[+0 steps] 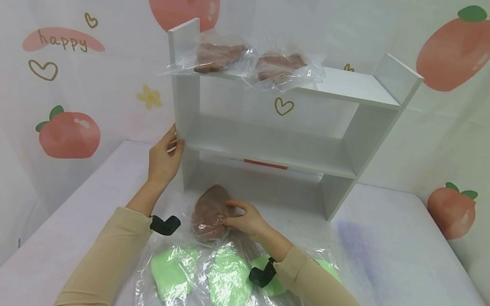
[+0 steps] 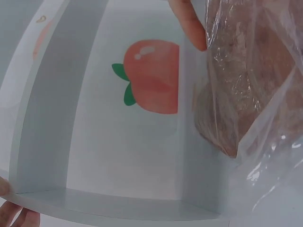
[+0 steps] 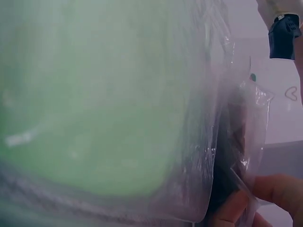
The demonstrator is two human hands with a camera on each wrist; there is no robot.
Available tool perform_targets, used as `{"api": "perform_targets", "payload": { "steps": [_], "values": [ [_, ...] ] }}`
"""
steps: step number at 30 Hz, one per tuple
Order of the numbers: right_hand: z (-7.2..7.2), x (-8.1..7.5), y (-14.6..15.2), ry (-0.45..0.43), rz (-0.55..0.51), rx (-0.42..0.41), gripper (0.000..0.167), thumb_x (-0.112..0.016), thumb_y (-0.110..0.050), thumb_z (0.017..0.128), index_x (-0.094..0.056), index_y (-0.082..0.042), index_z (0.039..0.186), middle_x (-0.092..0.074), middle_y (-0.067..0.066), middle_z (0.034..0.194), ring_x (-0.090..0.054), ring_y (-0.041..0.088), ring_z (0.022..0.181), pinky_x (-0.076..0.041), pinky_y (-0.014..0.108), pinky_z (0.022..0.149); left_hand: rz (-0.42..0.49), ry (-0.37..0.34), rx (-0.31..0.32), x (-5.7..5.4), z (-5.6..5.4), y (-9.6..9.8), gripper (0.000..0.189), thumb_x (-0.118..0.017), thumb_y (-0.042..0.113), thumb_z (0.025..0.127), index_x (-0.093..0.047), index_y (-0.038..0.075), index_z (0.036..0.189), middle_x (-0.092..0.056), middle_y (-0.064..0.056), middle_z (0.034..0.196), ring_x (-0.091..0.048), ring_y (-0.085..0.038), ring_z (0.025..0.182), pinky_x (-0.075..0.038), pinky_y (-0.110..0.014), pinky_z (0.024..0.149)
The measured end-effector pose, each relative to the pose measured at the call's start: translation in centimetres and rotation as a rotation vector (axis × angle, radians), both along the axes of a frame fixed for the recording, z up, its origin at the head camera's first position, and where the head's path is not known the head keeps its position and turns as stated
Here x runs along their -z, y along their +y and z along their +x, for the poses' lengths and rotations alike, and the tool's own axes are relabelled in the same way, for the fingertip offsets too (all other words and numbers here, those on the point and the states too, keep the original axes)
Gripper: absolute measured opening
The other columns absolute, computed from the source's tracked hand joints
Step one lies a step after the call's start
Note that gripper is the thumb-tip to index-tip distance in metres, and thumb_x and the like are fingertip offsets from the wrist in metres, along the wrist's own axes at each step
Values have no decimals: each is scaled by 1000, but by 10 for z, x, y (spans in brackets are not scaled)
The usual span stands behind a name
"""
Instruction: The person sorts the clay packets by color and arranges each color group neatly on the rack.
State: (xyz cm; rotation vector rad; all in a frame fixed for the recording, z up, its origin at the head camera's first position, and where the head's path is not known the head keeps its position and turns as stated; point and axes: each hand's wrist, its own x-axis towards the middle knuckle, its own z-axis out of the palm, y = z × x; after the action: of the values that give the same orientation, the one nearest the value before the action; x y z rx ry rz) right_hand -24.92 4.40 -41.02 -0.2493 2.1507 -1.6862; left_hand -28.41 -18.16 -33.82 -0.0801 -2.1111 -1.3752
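Note:
In the head view, my left hand (image 1: 164, 159) grips the left side panel of a white shelf (image 1: 269, 149), thumb at the front edge. The left wrist view shows its fingertips (image 2: 23, 218) at the panel's edge. My right hand (image 1: 246, 220) holds a clear plastic bag with a reddish-brown lump (image 1: 210, 212) in front of the shelf's bottom opening. In the right wrist view the right-hand fingers (image 3: 279, 191) pinch the plastic. Two similar bagged brown pieces, a left one (image 1: 219, 57) and a right one (image 1: 282, 68), lie on the shelf's top board.
Several bagged light-green flat pieces (image 1: 229, 281) lie on the white table (image 1: 400, 263) nearer me, partly under my right forearm. One green piece (image 3: 94, 104) fills much of the right wrist view. A fruit-printed cloth (image 1: 298, 1) hangs behind the shelf.

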Motion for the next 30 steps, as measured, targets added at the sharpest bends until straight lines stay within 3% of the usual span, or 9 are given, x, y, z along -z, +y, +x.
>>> {"api": "perform_targets", "payload": {
  "steps": [9,14,18,30],
  "values": [
    [-1,-8,7,54,67,-70,54,-63,1,79,-51,-3,132,-49,22,133,-54,5,65,-55,21,66,2,3,1,-2,2,1,45,-51,8,95,-43,7,139,-58,-27,124,-60,-41,110,-54,-43,92],
    [-2,-13,13,36,49,-51,53,-62,1,80,-53,-6,131,-61,9,100,-54,6,65,-52,20,64,3,-4,-2,-2,2,1,45,-51,9,94,-43,8,139,-58,-28,123,-60,-41,110,-54,-44,92],
    [-1,-18,20,20,20,-48,54,-62,2,79,-53,-7,131,-56,-1,76,-53,6,63,-50,18,63,10,-8,0,-3,3,1,46,-51,9,94,-44,9,139,-59,-27,123,-60,-40,110,-54,-44,92],
    [8,-39,44,70,-17,-124,55,-60,0,81,-50,-10,134,-58,-1,76,-58,7,73,-56,24,78,-4,-5,0,-2,2,1,46,-51,9,95,-43,8,140,-58,-27,124,-60,-41,110,-54,-44,92]
  ]
}}
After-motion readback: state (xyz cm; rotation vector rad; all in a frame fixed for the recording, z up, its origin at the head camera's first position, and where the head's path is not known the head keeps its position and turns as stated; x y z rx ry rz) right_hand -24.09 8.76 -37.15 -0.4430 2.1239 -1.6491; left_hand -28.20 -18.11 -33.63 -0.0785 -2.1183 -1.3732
